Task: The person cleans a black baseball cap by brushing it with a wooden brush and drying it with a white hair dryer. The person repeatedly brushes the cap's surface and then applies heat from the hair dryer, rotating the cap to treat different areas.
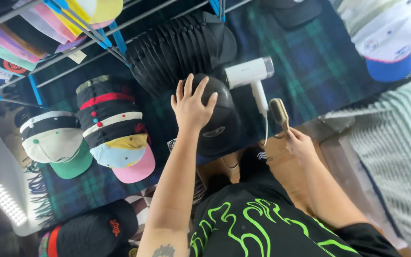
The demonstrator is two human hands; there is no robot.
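Nearest the camera is a black shirt with bright green squiggly lines, both bare arms reaching out from it. The right hand (299, 144) is clenched around the handle of a small wooden brush (278, 113), which sticks up past the knuckles with its oblong bristle head at the top. The left hand (192, 105) lies flat, fingers spread, nothing gripped, pressing on the rounded crown of a black cap (220, 121) that sits on the dark green plaid cloth (310, 62); the cap looks smooth and domed. Just right of it, between cap and brush, lies a white handheld steamer (250, 76) of glossy plastic. Further out there's a ribbed-looking stack of black caps (177, 47), and off left a pile of colourful caps (112, 133).
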